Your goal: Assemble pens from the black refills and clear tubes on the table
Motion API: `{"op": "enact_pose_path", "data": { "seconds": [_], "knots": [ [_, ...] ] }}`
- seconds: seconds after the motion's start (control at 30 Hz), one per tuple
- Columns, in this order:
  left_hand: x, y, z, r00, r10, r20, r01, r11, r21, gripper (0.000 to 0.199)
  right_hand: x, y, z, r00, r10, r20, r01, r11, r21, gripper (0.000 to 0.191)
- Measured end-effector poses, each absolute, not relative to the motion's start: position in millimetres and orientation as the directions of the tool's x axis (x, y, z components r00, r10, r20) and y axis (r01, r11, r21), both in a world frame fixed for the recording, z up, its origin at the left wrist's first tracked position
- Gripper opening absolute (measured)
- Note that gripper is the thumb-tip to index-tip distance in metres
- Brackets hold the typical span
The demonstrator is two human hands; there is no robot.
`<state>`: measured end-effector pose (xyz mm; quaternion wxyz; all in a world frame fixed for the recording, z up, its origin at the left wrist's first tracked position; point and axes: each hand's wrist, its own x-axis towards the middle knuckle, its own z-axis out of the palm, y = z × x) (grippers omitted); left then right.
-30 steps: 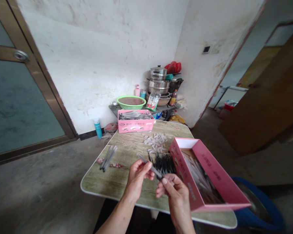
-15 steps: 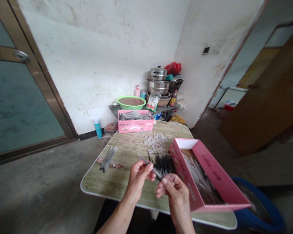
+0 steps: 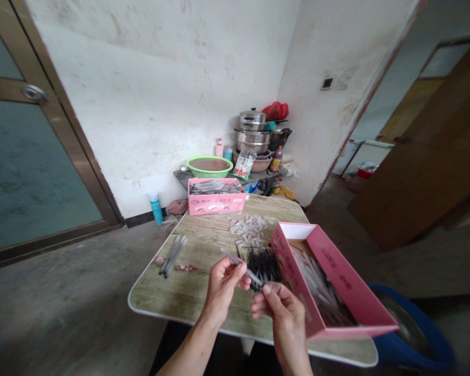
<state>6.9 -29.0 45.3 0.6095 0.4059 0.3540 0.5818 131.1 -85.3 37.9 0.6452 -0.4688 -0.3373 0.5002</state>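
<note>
A slim translucent grey pen (image 3: 254, 277) slants between my two hands above the table. My left hand (image 3: 225, 279) is closed round its middle, the upper end sticking out past the fingers. At the lower end, my right hand (image 3: 278, 300) pinches the pen with thumb and fingers; a small part there is hidden by the fingertips. Just behind lies a heap of thin black pen parts (image 3: 263, 263). Farther back are loose short whitish pieces (image 3: 250, 227). Several pens with dark ends (image 3: 173, 256) lie side by side on the left of the table.
A long pink box (image 3: 337, 261) of pale tubes stands close on the right. Another pink box (image 3: 216, 204), full of similar sticks, is at the back of the wood-patterned table (image 3: 156, 295). Beyond are a green basin (image 3: 210, 166) and stacked pots (image 3: 253, 138).
My right hand has shifted very slightly at the pen's lower end. My left hand keeps its hold, and the things on the table stay put.
</note>
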Motion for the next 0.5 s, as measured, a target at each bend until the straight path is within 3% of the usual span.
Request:
{"op": "enact_pose_path", "data": {
  "seconds": [0.2, 0.5],
  "knots": [
    [6.2, -27.8, 46.2, 0.078, 0.996, 0.043, -0.42, -0.006, 0.907, 0.028, 129.8, -86.0, 35.8, 0.25, 0.967, -0.05, -0.269, 0.02, -0.963, 0.041],
    [6.4, -24.8, 43.1, 0.095, 0.994, 0.051, -0.413, -0.007, 0.911, 0.027, 132.8, -83.9, 36.1, 0.232, 0.972, -0.02, -0.243, 0.038, -0.969, 0.034]
  ]
}}
